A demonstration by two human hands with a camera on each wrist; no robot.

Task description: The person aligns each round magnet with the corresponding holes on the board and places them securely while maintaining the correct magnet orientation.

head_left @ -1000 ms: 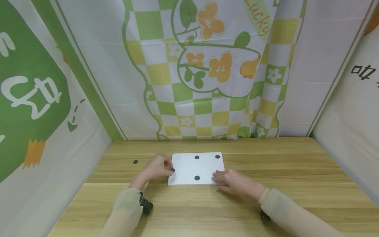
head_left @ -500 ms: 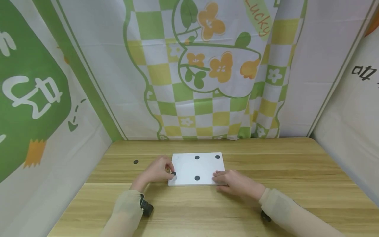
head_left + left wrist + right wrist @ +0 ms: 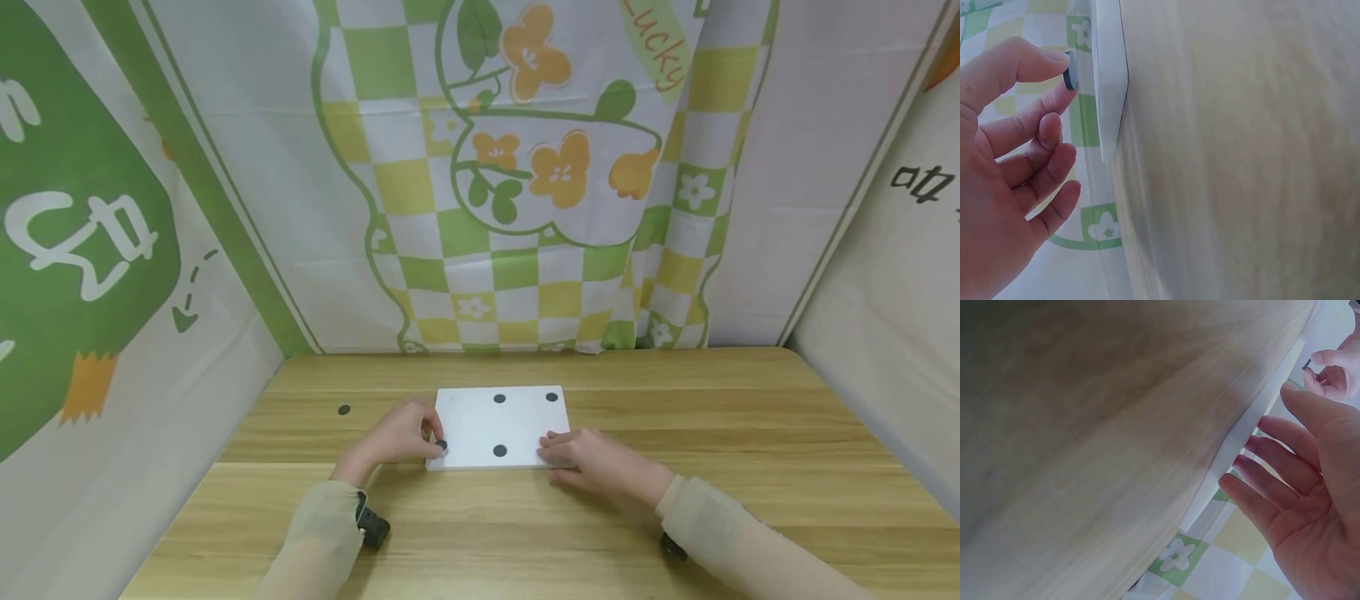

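A white rectangular board [image 3: 472,421] lies on the wooden table. Flat on it are three black discs: one at the far middle [image 3: 499,398], another at the far right corner [image 3: 551,397] and a third at the near middle [image 3: 499,451]. My left hand [image 3: 401,432] pinches a further black disc [image 3: 1071,70] between thumb and index finger. The left wrist view shows this disc tilted on edge, slightly off the board's surface, over its near left corner. On the board's right end rest the fingertips of my right hand [image 3: 596,461], fingers extended and holding nothing.
A loose black disc [image 3: 344,409] lies on the table [image 3: 675,400], left of the board and beyond my left wrist. Patterned green and white cloth [image 3: 525,275] hangs behind the table's far edge, with cloth walls at both sides.
My left hand has shifted a little toward the board's near left corner, carrying the pinched disc. My right hand and the board have stayed in place.
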